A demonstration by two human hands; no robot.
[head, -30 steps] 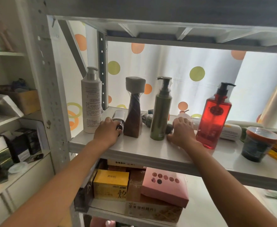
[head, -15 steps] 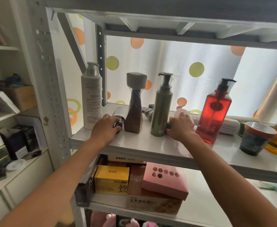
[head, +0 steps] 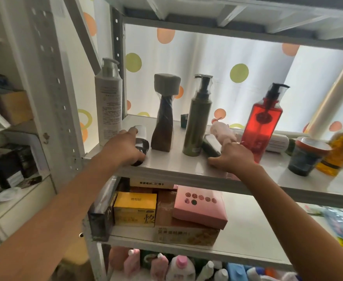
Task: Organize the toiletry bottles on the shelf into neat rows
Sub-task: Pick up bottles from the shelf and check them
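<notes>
**Both hands on lying bottles at the shelf front**

We see both arms reach up and forward to the white shelf (head: 178,169), forearms rising from the bottom corners of the view. The left hand (head: 124,148) lies palm down over a small silver-and-black bottle (head: 141,138) that lies on its side near the shelf's left front; its fingers curl round the bottle's body and hold it. The right hand (head: 232,158) sits near the front edge, thumb stretched left along the board, with its fingers curled over a dark bottle (head: 211,146) that lies tilted beside the green pump. A pale pink bottle (head: 222,131) lies just behind that hand; we cannot tell whether the fingers touch it.

Counting what stands upright, we find four tall bottles in a loose row: one white pump bottle (head: 108,104) at far left, one twisted brown bottle (head: 164,122) with a grey cap, one green pump bottle (head: 198,122), and one red pump bottle (head: 262,126). Further right stand one dark jar (head: 306,157) with an orange-rimmed lid and one amber bottle (head: 342,151), touching or nearly so. One white tube (head: 278,141) lies behind the red pump. A small dark item behind the green pump is too hidden to name.

On the shelf below we count one yellow box (head: 135,209) and one pink box (head: 200,207), the pink one resting atop a brown carton.
</notes>
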